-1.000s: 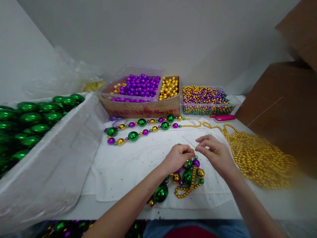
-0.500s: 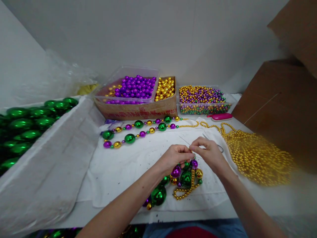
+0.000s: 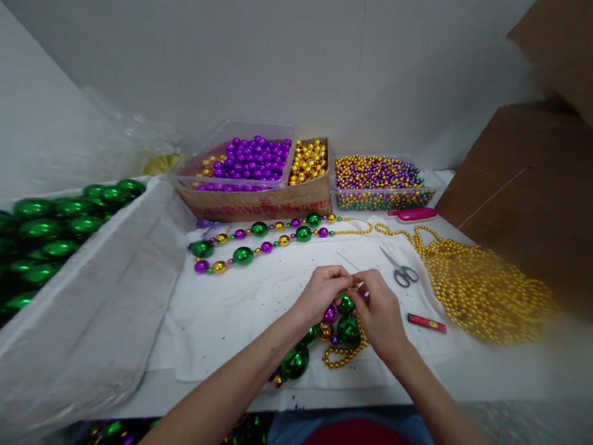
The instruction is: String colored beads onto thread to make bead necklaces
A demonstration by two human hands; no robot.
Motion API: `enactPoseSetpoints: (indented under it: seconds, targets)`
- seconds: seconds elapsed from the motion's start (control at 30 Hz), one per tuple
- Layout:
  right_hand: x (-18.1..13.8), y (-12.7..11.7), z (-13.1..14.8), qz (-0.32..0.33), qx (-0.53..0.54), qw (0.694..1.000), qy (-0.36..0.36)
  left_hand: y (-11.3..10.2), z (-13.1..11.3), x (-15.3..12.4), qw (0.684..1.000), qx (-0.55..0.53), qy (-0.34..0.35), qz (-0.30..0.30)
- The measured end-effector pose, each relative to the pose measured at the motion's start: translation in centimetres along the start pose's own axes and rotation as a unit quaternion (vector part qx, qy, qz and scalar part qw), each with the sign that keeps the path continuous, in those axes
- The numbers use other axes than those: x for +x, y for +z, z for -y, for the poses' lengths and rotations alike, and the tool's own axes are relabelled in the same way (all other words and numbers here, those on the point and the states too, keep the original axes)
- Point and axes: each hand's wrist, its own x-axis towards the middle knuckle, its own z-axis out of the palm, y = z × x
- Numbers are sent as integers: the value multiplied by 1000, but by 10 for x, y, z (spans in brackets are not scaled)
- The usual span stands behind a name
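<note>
Here in the head view, the left hand [image 3: 324, 287] has its fingers pinched narrow on the top of a beaded strand [image 3: 349, 329], whose big green and purple balls bunch on the white cloth [image 3: 241, 321] right beneath. The right hand [image 3: 377, 309] is in close, tips beside the left's, fingers narrow too, but what sits between them is hidden, so I cannot tell. And there's the tension: a small bead or a fine thread in so tight a pinch could slip, and these smooth, glossy balls would likely roll if they came loose. Watch the thin needle-like rod [image 3: 346, 261] just beyond the fingertips; a careless reach could mean a prick. Below, a loop of gold beads [image 3: 336, 358] curls against the bunch and could snag and tangle. Out to the right, scissors [image 3: 401, 273] lie with points facing away from the person, a red lighter [image 3: 426, 322] nearer; a sweeping forearm might knock either. Farther back, a long necklace [image 3: 303, 233] stretches across the cloth, where a dragged sleeve or tugged cloth could disturb it.
</note>
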Motion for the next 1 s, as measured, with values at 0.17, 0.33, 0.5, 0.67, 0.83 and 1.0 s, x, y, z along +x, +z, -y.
enactPoseSetpoints:
  seconds: [0.17, 0.33, 0.5, 0.67, 0.83, 1.0]
  targets:
    - [-2, 2, -6, -37, 10, 999, -23, -1, -2, -5, 1000, 28, 5, -11]
    - [-6, 3, -9, -68, 5, 997, -38, 2, -1, -6, 1000, 24, 2, -14]
    - [-9, 2, -10, -91, -18, 994, -49, 8, 5, -7, 999, 13, 18, -29]
    - [-11, -1, -11, -81, -81, 990, -79, 7, 8, -8, 1000, 20, 20, -11]
    - [-12, -4, -15, -53, -135, 985, -95, 2, 3, -13, 996, 76, 2, 52]
    - [-12, -14, -17, -7, -187, 975, -121, -1, 1, -20, 992, 90, 22, 82]
